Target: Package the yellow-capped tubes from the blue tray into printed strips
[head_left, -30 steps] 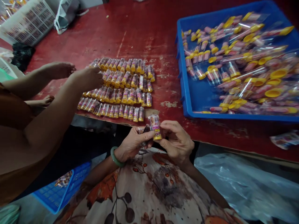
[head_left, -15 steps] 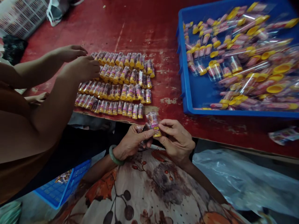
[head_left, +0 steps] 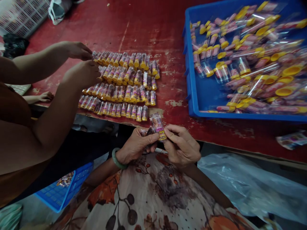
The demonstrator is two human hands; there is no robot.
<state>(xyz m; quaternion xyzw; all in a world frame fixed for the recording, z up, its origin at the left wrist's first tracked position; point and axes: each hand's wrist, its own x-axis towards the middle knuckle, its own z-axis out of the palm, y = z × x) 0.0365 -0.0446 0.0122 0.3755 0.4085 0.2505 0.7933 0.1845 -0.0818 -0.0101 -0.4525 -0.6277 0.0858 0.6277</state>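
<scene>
A small clear tube with a printed label and a yellow end is between my hands, just off the table's front edge. My left hand, a green bangle on its wrist, pinches the tube's left side and also has dark wrappers in its fingers. On the tube's lower right side, my right hand grips with thumb and fingertips. Rows of similar labelled tubes lie on the red table, beyond my left hand.
A blue tray of yellow-ended tubes fills the right back. Another person's hands reach over the rows' left end. A white basket stands back left, a blue basket below left. Plastic sheeting lies low right.
The other person's hands have shifted slightly at the rows' left end. My hands still hold the tube, and my right fingers have moved a little along it.
</scene>
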